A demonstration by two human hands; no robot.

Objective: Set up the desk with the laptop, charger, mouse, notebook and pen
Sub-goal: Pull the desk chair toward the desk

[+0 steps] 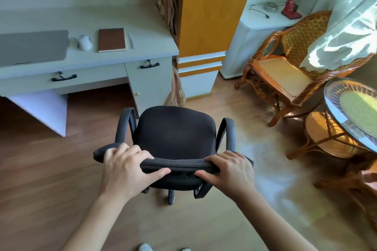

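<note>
Chair (pixel 175 134) between hands and desk (pixel 114 58).

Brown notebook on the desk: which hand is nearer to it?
Left. The left hand grips the chair backrest almost straight below the notebook; the right hand grips the same backrest farther right.

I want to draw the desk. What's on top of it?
On the desk: a closed laptop, mouse, notebook and pen. No charger shows; the desk's left end is cut off.

No text, label, brand, number or sign can be read anywhere in this view; every surface is plain or too blurred to tell.
</note>
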